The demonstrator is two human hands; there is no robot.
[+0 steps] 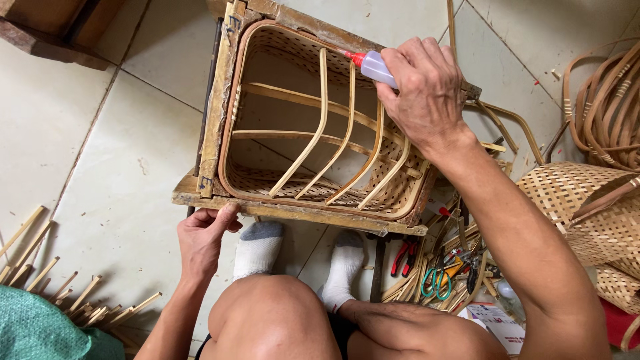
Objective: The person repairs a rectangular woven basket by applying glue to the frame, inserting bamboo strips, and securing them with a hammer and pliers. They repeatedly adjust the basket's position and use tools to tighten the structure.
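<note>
— How far along does the basket (320, 120) look?

— The woven walls and rim are in place, sitting inside a wooden frame (220, 100) on the tiled floor (100, 173). Curved bamboo ribs (347, 140) and two cross slats span the opening. The right hand (423, 87) is clenched around a small squeeze bottle (375, 67), its red nozzle touching the top of one rib, so I judge the gluing of the ribs is under way. I cannot tell which joints are already glued.

— And the left hand (203, 237)?

— It grips the near edge of the frame, fingers curled over it, just beside the socked feet.

— Any packages or labels?

— The bottle is translucent with a red tip. At the lower right, beside the scissors (435, 280) and pliers (403, 257), lies a flat white printed box (497, 323) with some red. Handwritten marks sit on two frame corners. A green sack (40, 330) lies at the lower left.
</note>
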